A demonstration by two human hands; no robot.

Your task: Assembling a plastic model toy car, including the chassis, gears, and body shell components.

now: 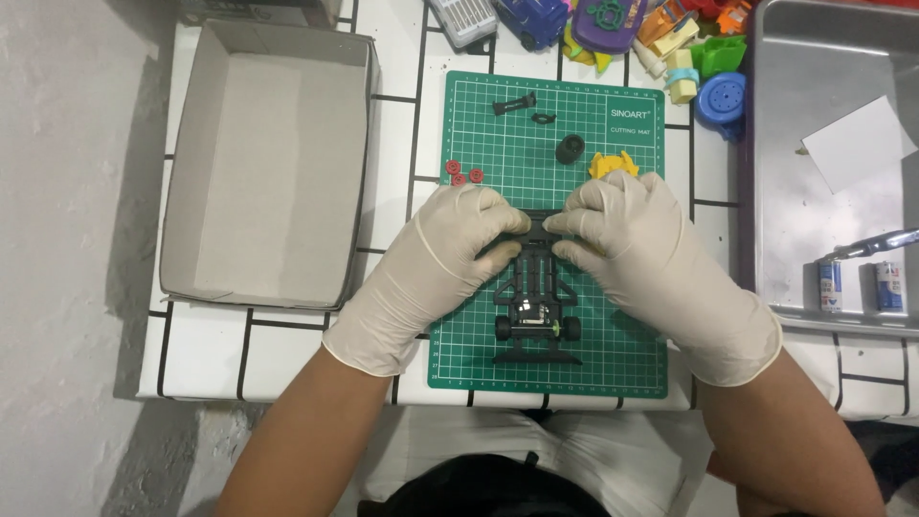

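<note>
The left hand (pixel 450 254), in a pale glove, has its fingers curled together and pinches the far end of a black toy car chassis (pixel 536 311) from the left side. The right hand (pixel 637 239), gloved the same way, meets it from the other side, its fingertips closed on the same end of the chassis, so that the two sets of fingers almost touch over the frame. The chassis runs from between the hands back toward the person, lying flat, with two small black wheels and a wide black bar at its near end.

It rests on a green cutting mat (pixel 613 354) with a white grid, which lies under both hands. Just beyond the left hand's knuckles sit three small red discs (pixel 463 173) in a cluster. Just beyond the right hand, touching its knuckles or nearly so, is a yellow plastic part (pixel 613 164), and next to that a loose black tyre (pixel 570 148). Farther out on the mat lie two small black parts (pixel 514 103).

Well to the left of the left hand stands an open cardboard box (pixel 268 163) on the white-tiled worktop (pixel 287 354). To the right of the right hand is a metal tray (pixel 814 211) holding a white paper scrap and two small batteries (pixel 859 285). Beyond the mat's far edge is a heap of coloured plastic toy pieces (pixel 670 43).
</note>
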